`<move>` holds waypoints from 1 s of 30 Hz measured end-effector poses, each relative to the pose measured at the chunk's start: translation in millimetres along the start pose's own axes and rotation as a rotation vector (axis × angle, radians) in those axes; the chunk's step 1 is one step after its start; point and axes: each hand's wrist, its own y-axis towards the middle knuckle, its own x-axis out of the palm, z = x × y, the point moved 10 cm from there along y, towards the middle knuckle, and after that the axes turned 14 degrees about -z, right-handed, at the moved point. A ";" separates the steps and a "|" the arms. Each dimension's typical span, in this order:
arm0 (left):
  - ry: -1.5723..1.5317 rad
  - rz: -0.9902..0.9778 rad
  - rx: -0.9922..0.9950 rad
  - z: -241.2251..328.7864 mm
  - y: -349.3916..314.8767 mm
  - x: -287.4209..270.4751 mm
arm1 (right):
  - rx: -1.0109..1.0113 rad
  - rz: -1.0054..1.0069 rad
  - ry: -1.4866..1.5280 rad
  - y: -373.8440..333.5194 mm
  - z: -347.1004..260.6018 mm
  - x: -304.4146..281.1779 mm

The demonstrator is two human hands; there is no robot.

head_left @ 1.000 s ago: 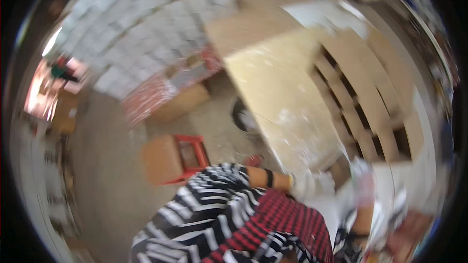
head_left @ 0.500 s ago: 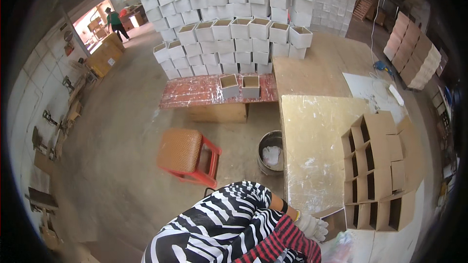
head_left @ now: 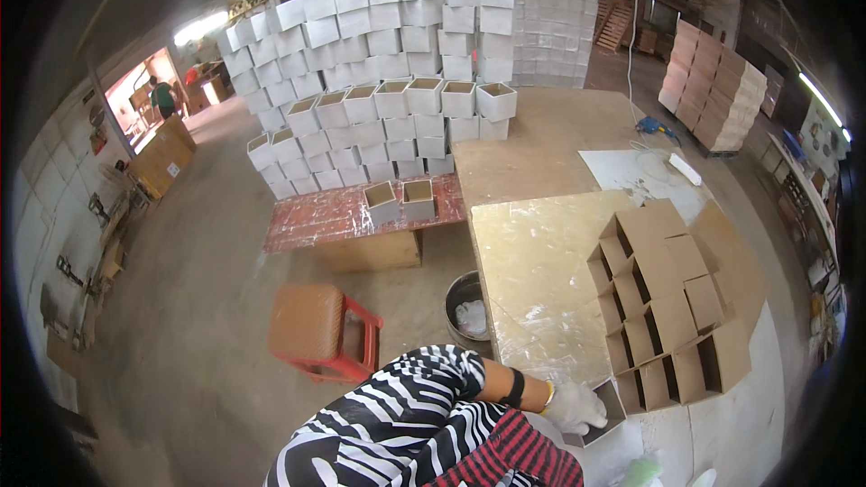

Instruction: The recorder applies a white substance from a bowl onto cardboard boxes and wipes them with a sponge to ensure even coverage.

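Observation:
My left hand (head_left: 575, 408), in a white glove, is at the near rim of a small open cardboard box (head_left: 611, 410) with pale outer sides. Its fingers curl over the rim and are closed on it. A black band circles the bare forearm above the glove. A red-and-black striped sleeve (head_left: 519, 453) crosses below, but no hand of mine can be made out beyond it. Close to the box lies a blurred, pale green thing (head_left: 642, 471); its kind is unclear. Several brown open boxes (head_left: 663, 261) are grouped to the right on the table.
The pale worktable (head_left: 528, 289) bears the boxes. A bucket (head_left: 465, 307) and an orange-red stool (head_left: 311, 325) stand on its left. Two boxes sit on a red bench (head_left: 316, 216). White boxes (head_left: 379, 45) are stacked high behind. A person (head_left: 162, 97) is far left.
The view has shifted, so the background sits lower and further left. My left hand's fingers now curl over the small box's rim instead of lying outside its near side.

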 end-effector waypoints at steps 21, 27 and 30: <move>0.105 -0.285 0.012 -137.7 -22.2 64.9 | 0.078 0.192 -0.268 -126.2 12.4 -8.5; -1.022 0.146 -0.140 -146.5 -56.2 -4.1 | 0.123 0.427 0.258 -111.0 14.7 -5.8; -2.151 0.311 0.038 -113.6 -59.3 -25.5 | 0.126 0.523 -0.169 -90.4 -33.3 -29.1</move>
